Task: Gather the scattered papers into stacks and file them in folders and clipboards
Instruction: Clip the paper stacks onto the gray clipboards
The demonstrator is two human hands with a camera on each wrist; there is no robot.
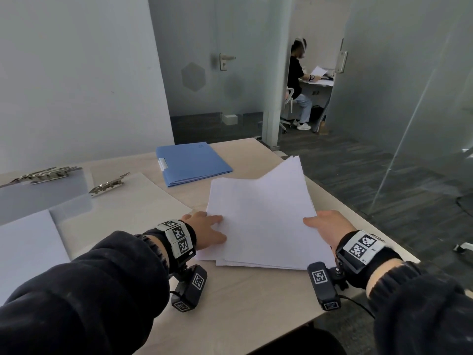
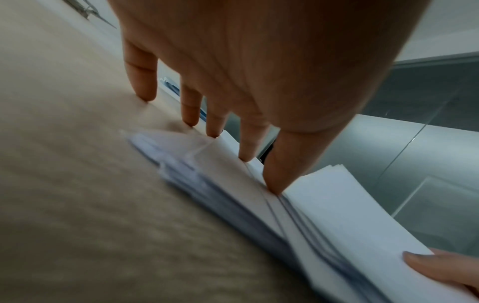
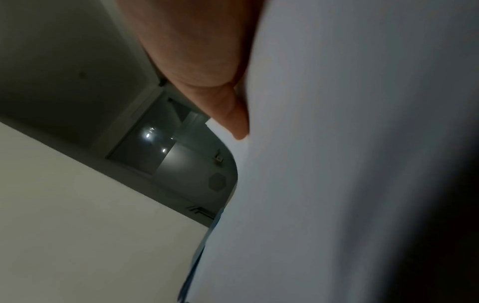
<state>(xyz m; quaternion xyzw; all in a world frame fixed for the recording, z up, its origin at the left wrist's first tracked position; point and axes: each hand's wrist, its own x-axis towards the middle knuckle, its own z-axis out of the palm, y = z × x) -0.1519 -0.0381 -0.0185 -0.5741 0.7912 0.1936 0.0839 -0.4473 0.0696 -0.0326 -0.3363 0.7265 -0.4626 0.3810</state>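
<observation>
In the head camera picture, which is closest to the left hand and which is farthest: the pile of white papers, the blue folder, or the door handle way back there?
1. Pile of white papers: touching the left hand on its right.
2. Blue folder: farther back on the table, closed.
3. Door handle: on the glass door behind the table, farthest.

Two hands, the left hand and the right hand. One loose stack of white papers. One blue folder. Two clipboards: a grey clipboard and a pale clipboard. One table. One seated person in the far room.
</observation>
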